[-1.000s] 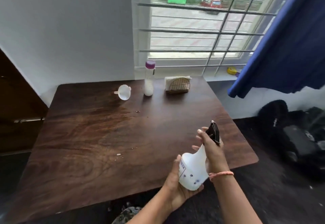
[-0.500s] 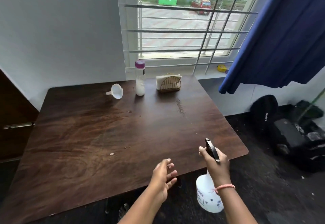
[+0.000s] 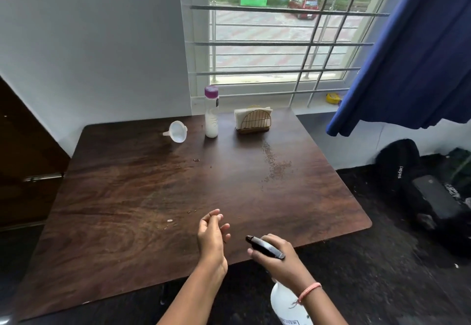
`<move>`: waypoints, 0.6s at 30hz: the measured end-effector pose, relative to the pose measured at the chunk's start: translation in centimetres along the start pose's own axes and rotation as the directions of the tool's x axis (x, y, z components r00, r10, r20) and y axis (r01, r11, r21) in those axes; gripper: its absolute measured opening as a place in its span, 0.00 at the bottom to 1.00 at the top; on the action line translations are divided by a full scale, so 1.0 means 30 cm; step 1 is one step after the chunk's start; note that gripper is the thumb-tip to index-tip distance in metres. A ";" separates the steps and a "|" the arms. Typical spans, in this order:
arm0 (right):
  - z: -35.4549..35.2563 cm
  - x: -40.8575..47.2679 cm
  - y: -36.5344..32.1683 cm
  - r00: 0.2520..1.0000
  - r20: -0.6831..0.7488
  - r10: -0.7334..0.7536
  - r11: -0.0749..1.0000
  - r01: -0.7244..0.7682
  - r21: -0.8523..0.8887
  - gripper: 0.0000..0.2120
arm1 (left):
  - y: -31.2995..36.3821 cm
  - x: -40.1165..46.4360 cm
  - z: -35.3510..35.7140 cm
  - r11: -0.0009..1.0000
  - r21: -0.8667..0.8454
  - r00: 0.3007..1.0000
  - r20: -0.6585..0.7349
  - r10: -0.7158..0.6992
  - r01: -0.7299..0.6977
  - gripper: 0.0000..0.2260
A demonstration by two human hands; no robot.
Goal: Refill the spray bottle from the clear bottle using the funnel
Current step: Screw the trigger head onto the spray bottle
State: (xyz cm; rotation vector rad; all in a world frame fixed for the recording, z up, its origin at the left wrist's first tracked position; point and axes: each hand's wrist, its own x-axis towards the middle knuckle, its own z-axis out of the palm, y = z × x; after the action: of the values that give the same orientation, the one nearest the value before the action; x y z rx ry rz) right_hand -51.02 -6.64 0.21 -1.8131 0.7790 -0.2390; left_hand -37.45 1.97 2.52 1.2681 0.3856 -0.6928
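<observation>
My right hand [image 3: 277,261] grips the black trigger head of the white spray bottle [image 3: 285,304], which hangs below the near edge of the dark wooden table [image 3: 142,192]. My left hand [image 3: 212,235] floats over the table's near edge, fingers loosely curled and empty. At the far side of the table stands the clear bottle [image 3: 211,115] with a purple cap, partly filled with white liquid. The white funnel [image 3: 177,132] lies on its side just left of it.
A gold wire napkin holder [image 3: 254,120] stands right of the clear bottle. Small crumbs are scattered on the table's right half. A barred window and blue curtain [image 3: 413,44] rise behind. Black bags [image 3: 420,187] lie on the floor at right.
My left hand let go of the spray bottle's base and rose over the table edge. My right hand lowered the bottle below the table edge and tilted its black head leftwards.
</observation>
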 end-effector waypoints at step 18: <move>0.365 0.610 -0.736 0.977 0.093 -0.194 0.816 0.108 0.568 0.17 | 0.509 0.432 -0.164 0.695 0.460 0.809 0.496 0.315 -0.552 0.30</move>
State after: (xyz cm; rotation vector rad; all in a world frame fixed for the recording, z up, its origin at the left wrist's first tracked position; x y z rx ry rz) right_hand -22.77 -5.26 12.15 -1.3074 0.3960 -0.3905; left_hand -17.20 5.39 4.34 1.6875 -0.5106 -0.6334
